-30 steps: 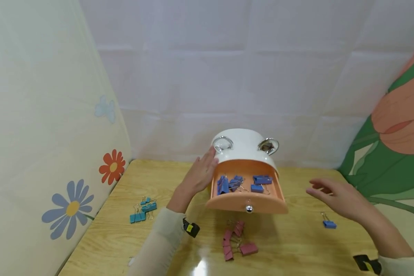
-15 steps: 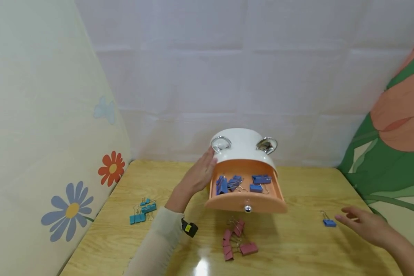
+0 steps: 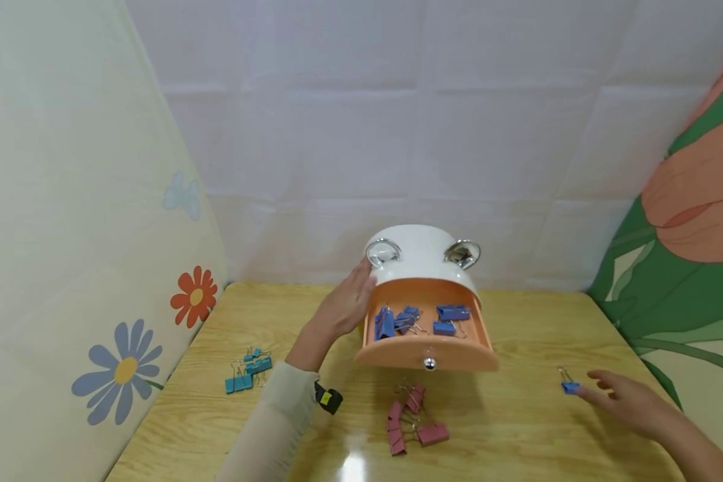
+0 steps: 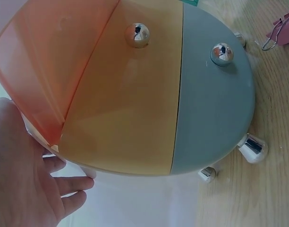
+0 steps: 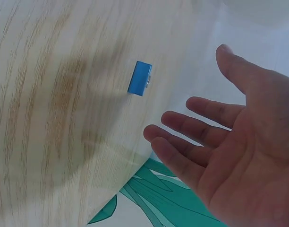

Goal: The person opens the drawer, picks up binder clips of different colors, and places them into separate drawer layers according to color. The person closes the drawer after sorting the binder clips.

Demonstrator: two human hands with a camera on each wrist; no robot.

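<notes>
A white-topped drawer box with shiny round ears stands at the back, its orange top drawer pulled out. Several blue binder clips lie inside, among them a long one. My left hand rests against the box's left side with extended fingers. In the left wrist view, yellow and blue-grey lower drawer fronts show, pushed in. My right hand hovers at the right, fingers spread and holding nothing. Beside its fingertips a single blue binder clip lies on the table.
Several pink binder clips lie on the wooden table in front of the box. Teal binder clips lie at the left. A white cloth hangs behind, with patterned cloths on both sides.
My right hand has moved right and down from beside the drawer, then slightly left toward the lone blue binder clip. My left hand has stayed against the box.
</notes>
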